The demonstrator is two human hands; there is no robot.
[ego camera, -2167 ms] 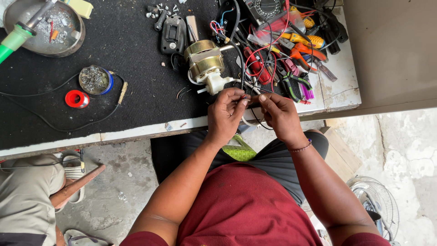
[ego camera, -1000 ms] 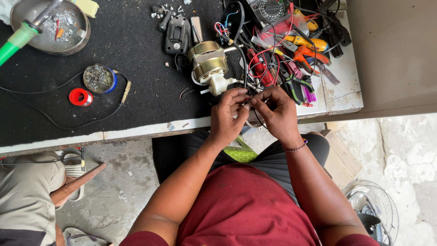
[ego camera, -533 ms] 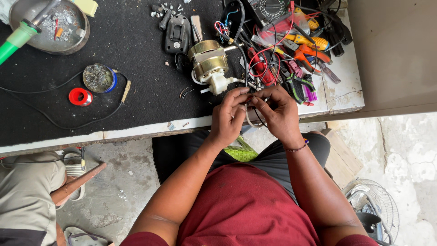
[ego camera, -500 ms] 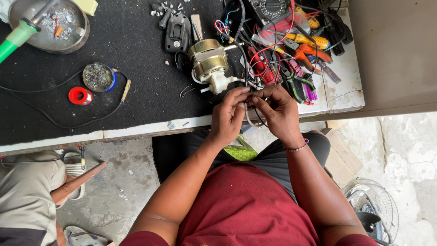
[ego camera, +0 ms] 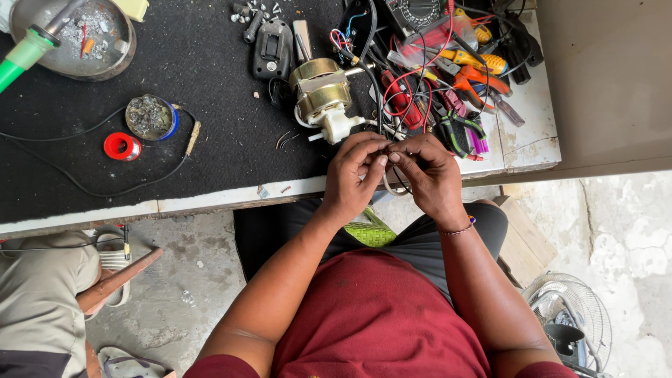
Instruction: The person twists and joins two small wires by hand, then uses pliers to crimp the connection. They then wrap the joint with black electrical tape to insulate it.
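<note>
- Nearest to you, at the centre of the frame just over the table [ego camera: 210, 204] edge, your left hand [ego camera: 353, 175] and right hand [ego camera: 428, 175] are meeting fingertip to fingertip, both grips pinching closed on the thin wires [ego camera: 389, 183] between them.
- Those wires are looping down below your fingers and leading back up toward the small electric motor [ego camera: 322, 98], which is lying just beyond your left hand on the black mat.
- You are, by the look of it, twisting or joining wire ends; the next move is calling for a steady pinch so that the strands do not slip apart.
- Right of the motor, pliers and cutters [ego camera: 465, 105] are lying in a tangle of red and black leads.
- Farther off at upper left, a solder spool [ego camera: 121, 146], a small tin [ego camera: 149, 116] and a metal bowl [ego camera: 77, 38] are sitting well apart from your hands.
</note>
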